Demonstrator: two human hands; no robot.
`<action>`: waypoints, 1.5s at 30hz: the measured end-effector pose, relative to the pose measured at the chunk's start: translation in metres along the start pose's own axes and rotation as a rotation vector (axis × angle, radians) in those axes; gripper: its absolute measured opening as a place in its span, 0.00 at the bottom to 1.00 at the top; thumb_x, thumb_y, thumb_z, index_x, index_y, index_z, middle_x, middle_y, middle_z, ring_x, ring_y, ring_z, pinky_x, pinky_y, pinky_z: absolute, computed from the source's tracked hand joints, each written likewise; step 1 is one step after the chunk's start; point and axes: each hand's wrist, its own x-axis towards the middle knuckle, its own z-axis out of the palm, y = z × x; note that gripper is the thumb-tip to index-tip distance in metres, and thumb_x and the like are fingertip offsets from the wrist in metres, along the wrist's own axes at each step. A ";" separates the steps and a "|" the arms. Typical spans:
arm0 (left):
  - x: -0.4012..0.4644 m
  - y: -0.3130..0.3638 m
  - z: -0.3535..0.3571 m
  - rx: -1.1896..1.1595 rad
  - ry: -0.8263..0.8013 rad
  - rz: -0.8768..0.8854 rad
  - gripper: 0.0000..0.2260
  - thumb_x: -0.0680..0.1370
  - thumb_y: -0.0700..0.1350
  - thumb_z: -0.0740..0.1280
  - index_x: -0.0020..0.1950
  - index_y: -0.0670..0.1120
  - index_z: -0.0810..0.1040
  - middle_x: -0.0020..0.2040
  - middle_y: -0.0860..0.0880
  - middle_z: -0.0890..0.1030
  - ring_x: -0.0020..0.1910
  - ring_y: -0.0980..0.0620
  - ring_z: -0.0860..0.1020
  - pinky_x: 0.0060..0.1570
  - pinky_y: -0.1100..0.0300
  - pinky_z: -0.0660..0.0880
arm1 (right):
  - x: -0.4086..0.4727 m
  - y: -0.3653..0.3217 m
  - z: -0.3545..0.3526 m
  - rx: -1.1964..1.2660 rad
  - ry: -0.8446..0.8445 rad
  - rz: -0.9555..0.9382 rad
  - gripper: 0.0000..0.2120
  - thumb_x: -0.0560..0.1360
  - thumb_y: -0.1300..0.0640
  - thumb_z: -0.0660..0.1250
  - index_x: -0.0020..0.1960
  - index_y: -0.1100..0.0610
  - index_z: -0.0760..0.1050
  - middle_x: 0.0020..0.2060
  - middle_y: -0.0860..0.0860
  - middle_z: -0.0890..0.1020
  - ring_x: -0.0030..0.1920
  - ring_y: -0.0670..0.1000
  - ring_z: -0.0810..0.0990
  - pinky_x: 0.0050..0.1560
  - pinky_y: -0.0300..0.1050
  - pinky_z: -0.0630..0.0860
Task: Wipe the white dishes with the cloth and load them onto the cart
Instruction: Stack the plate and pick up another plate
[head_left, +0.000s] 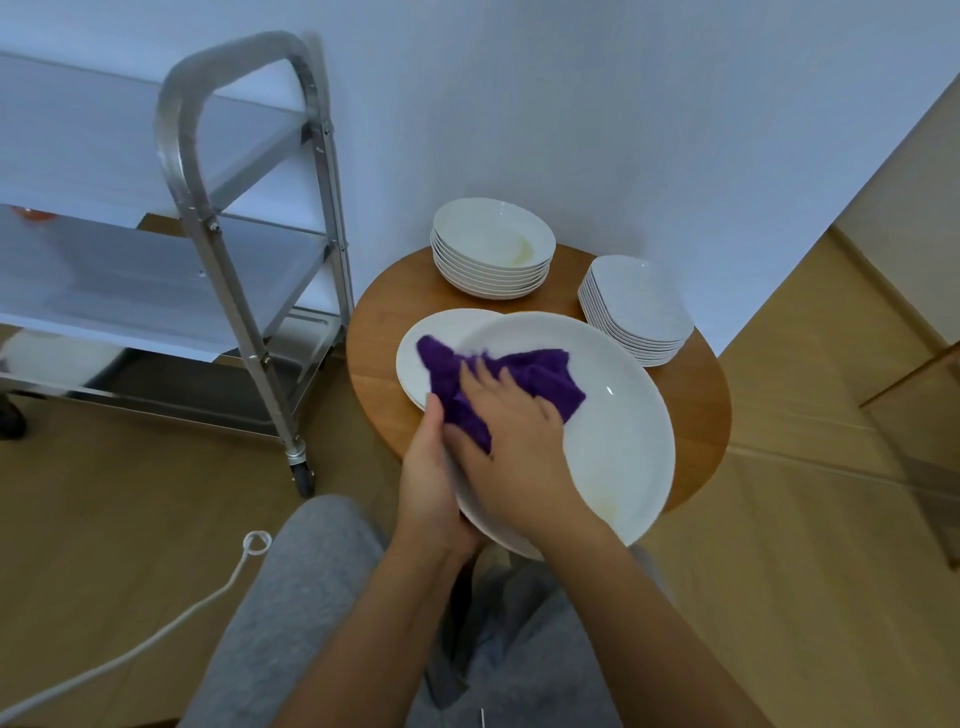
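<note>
Head view only. Large white plate (613, 415) held tilted over the near edge of the round wooden table (384, 312), rim gripped at its left side by the left hand (428, 480), fingers curled under and thumb on top. Right hand (511, 441) laid flat on the purple cloth (511, 379), fingers spread and pressing it onto the plate's left half; right half of the plate bare, with a faint yellowish smear near its lower rim, well apart from the cloth. Judged mid-wipe: next stroke probably rightward and toward the body, away from the gripping hand.

Second white plate (415, 358) lying beneath and to the left, partly covered. Stack of round bowls (493, 249) at the far edge of the table, top one holding a yellowish residue. Stack of squarish dishes (636, 312) at the far right edge, top one seemingly holding nothing. Steel cart (249, 208) standing left of the table, nearer the left hand, its middle shelf bearing only a small orange item at the far left, too blurred to name. White cord (156, 634) on the floor.
</note>
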 end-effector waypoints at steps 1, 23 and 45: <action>0.002 0.003 -0.002 -0.046 0.035 0.024 0.21 0.73 0.59 0.61 0.59 0.49 0.78 0.55 0.46 0.82 0.54 0.46 0.81 0.55 0.49 0.77 | -0.005 -0.005 0.001 0.001 -0.025 -0.029 0.26 0.79 0.47 0.57 0.75 0.48 0.56 0.73 0.45 0.63 0.74 0.47 0.56 0.72 0.46 0.50; 0.007 0.004 -0.024 -0.142 -0.003 -0.147 0.25 0.70 0.58 0.63 0.64 0.49 0.76 0.60 0.43 0.79 0.54 0.42 0.79 0.54 0.46 0.75 | -0.059 0.046 -0.061 -0.275 -0.456 -0.311 0.17 0.80 0.51 0.58 0.69 0.44 0.68 0.64 0.43 0.74 0.62 0.46 0.69 0.61 0.40 0.65; 0.009 0.028 -0.020 -0.048 0.036 -0.174 0.19 0.77 0.60 0.56 0.59 0.50 0.77 0.53 0.44 0.83 0.45 0.44 0.83 0.46 0.48 0.80 | -0.069 0.040 -0.024 -0.247 -0.486 -0.328 0.34 0.72 0.30 0.36 0.75 0.40 0.43 0.76 0.42 0.44 0.75 0.47 0.39 0.69 0.52 0.36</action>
